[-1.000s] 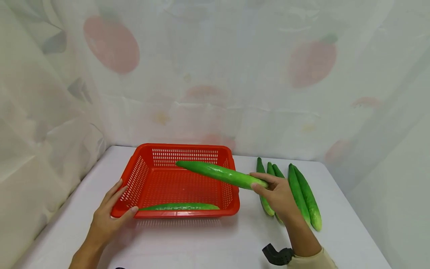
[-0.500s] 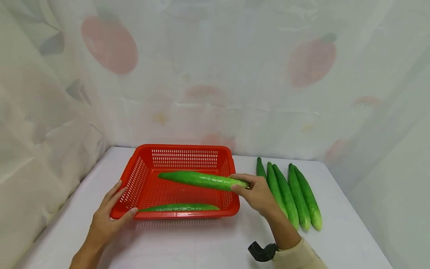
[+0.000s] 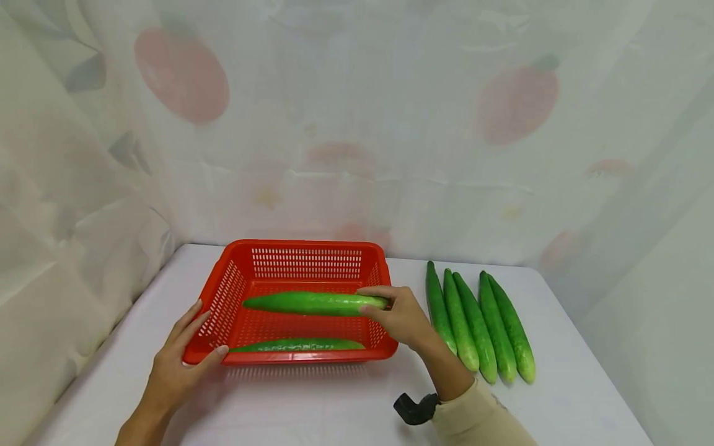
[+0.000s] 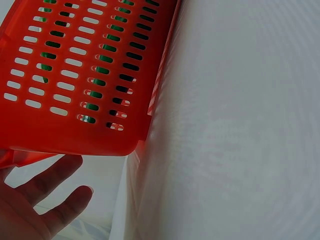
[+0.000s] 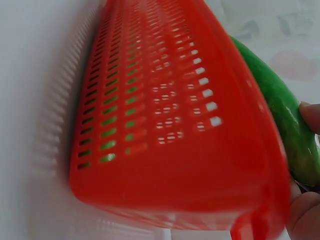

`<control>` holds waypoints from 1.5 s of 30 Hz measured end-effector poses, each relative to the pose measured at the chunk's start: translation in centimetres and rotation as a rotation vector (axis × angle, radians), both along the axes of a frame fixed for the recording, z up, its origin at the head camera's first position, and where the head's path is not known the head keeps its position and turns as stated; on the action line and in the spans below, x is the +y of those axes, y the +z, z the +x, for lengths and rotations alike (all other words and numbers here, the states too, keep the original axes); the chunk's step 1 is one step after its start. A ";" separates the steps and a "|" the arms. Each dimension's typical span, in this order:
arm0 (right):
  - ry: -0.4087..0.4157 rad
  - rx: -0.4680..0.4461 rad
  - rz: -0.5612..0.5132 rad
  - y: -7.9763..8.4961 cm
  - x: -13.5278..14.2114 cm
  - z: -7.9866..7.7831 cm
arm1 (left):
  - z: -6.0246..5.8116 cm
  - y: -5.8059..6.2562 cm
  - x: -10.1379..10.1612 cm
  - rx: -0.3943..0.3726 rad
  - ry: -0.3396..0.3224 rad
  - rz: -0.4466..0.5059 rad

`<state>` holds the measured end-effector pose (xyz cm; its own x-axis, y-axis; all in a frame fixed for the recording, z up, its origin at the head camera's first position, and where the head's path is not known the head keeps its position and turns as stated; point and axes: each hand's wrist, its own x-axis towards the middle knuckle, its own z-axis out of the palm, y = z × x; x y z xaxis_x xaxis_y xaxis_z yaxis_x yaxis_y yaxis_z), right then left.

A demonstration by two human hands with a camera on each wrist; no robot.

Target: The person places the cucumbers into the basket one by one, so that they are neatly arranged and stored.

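Note:
My right hand (image 3: 403,314) pinches a long green cucumber (image 3: 307,303) near its pale end, thumb in front and fingers behind. The cucumber lies level across the red basket (image 3: 301,355), within its rim as seen from above; how far it is from the bottom I cannot tell. Another cucumber (image 3: 312,344) lies along the basket's front wall, partly hidden by the rim. At the basket's left front corner, my left hand (image 3: 177,365) rests with spread fingers against the rim. In the right wrist view, the held cucumber (image 5: 282,107) shows beyond the basket wall (image 5: 200,185).
Several cucumbers (image 3: 484,328) lie side by side on the white table (image 3: 563,365), right of the basket. A pale curtain (image 3: 357,124) printed with fruit hangs behind the table, and pale sheeting closes off both sides. A black band (image 3: 415,409) is on my right wrist.
My right hand has carried the cucumber leftward and slightly down, from over the basket's right edge to across its middle, turning it level. The left hand stays at the corner.

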<state>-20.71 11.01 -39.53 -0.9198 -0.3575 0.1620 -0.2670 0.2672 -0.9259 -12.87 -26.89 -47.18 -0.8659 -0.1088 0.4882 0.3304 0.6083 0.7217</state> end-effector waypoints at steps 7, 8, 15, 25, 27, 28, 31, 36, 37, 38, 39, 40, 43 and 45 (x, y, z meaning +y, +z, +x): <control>0.036 0.049 0.103 -1.0 -1.5 -0.7 | -0.2 -0.1 -0.1 -0.008 -0.004 0.000; 0.040 0.049 0.118 -1.0 -1.8 -0.8 | -0.2 -0.2 -0.1 -0.005 -0.005 0.001; 0.076 0.080 0.177 -1.3 -3.1 -1.3 | -0.1 -0.2 -0.2 0.014 -0.004 0.003; 0.106 0.022 0.244 -2.1 -4.4 -2.1 | 0.0 0.0 0.0 0.036 -0.007 0.002; 0.104 0.003 0.262 -2.1 -4.5 -2.2 | 0.0 -0.1 -0.1 0.038 -0.005 -0.001; 0.104 -0.009 0.270 -2.1 -4.6 -2.2 | 0.0 -0.1 -0.1 0.037 -0.006 0.000; 0.111 -0.045 0.292 -2.0 -4.7 -2.2 | -0.1 -0.4 -0.2 0.038 -0.004 -0.005; 0.128 -0.079 0.335 -2.0 -4.8 -2.1 | 0.0 -0.6 -0.1 0.050 -0.004 -0.010; 0.129 -0.080 0.350 -2.0 -4.8 -2.0 | 0.0 -0.6 -0.1 0.057 -0.006 -0.013; 0.133 -0.078 0.358 -2.1 -4.8 -2.1 | 0.0 -0.6 -0.1 0.060 -0.007 -0.014; 0.137 -0.076 0.367 -2.1 -4.9 -2.1 | 0.0 -0.5 -0.1 0.060 -0.008 -0.016; 0.136 -0.075 0.382 -2.2 -4.9 -2.1 | 0.0 -0.5 -0.1 0.061 -0.010 -0.015; 0.132 -0.078 0.419 -2.5 -5.1 -2.3 | 0.0 -0.3 -0.1 0.053 -0.009 -0.017; 0.127 -0.086 0.440 -2.6 -5.2 -2.5 | 0.0 -0.3 -0.1 0.036 -0.005 -0.011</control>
<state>-23.20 5.86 -42.14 -0.8677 -0.4858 -0.1049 -0.2503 0.6094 -0.7523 -12.87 -26.98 -47.43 -0.8483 -0.0987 0.5202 0.3592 0.6145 0.7024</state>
